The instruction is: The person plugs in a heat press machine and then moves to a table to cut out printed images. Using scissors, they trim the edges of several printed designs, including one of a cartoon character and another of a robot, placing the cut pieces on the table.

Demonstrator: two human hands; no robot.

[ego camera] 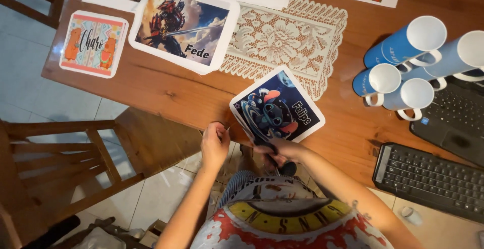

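A rounded-corner print with a blue cartoon creature on a dark background lies tilted at the near edge of the wooden table. My right hand is at the print's lower edge, closed around black-handled scissors that hang below the table edge. My left hand is just left of the print, its fingers pinched on a thin white paper sliver by the print's left border. How far the blades reach under the print is hidden by my hand.
Further prints lie at the back: a robot picture and a pastel one. A lace doily sits mid-table. Several blue mugs lie at right, beside a laptop and black keyboard. A wooden chair stands at left.
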